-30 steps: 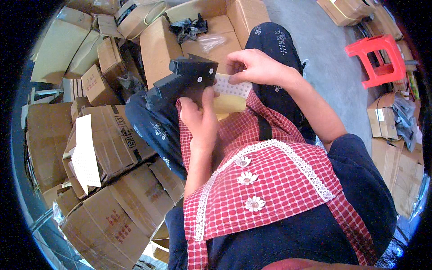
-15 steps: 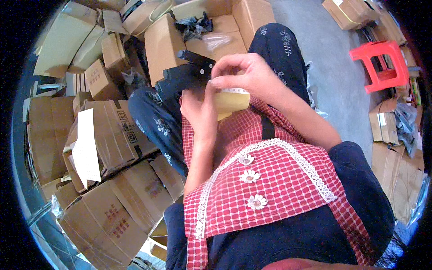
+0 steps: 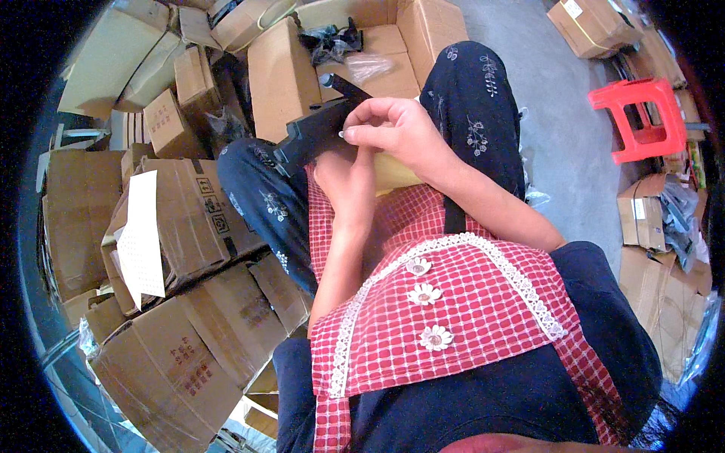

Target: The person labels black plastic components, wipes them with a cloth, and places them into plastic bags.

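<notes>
My left hand point(image 3: 346, 187) is closed around a black plastic part point(image 3: 317, 130), which has a bar-like end and a short rod point(image 3: 340, 84) standing out toward the open carton. Beneath my hands shows a yellow backing sheet point(image 3: 394, 174), probably gripped by the left hand too. My right hand point(image 3: 404, 136) bends over the part with thumb and forefinger pinched together. By those fingertips is a small white round dot point(image 3: 342, 134), against the black surface; whether it is stuck down or held I cannot tell. Part of the left fingers is hidden behind the right hand.
Just past my knees stands an open carton point(image 3: 283, 79) with black parts point(image 3: 332, 41) and clear plastic bags point(image 3: 368, 66). Cardboard boxes point(image 3: 189, 347) pile up on the left, one bearing a white paper sheet point(image 3: 143, 238). A red plastic stool point(image 3: 642, 121) and more boxes point(image 3: 593, 26) are at the right.
The black part has turned and moved slightly right. My right fingertips have moved left onto it. Two white dots showed on it before; one shows now. More of the yellow sheet is covered.
</notes>
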`<state>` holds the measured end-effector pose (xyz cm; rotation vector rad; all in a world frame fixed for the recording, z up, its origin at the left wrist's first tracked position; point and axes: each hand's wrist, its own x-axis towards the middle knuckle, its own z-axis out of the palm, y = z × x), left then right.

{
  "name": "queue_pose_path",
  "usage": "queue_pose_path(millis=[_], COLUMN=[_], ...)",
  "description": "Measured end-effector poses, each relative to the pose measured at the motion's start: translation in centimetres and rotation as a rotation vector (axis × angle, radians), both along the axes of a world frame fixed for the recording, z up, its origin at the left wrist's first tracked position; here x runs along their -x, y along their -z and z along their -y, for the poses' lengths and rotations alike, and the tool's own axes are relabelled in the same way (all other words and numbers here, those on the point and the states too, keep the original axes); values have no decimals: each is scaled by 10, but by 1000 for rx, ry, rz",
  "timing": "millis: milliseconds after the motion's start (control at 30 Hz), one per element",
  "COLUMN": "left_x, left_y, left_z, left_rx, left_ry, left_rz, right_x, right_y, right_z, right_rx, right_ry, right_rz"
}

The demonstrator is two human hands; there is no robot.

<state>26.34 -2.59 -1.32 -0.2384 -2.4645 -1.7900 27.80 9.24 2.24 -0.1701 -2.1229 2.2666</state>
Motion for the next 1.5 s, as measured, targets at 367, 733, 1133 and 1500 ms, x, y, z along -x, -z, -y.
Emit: queue_pose_path(millis=[367,733,1133,1500], left_x=[2,3,2,-3], left_y=[6,3,5,-4], left_z=[-4,-4,-1,6], left_rx=[57,-27,-160,-484], left_ry=[-6,-26,-17,97], left_rz=[-71,4,52,135], right_x=[11,10,18,19], right_y=[24,7,30,42], right_z=[7,-16,-25,-63], right_rx=[-496,-420,-555,-335], right_ry=[239,121,283,-292], right_rz=[-219,-8,-317,-11])
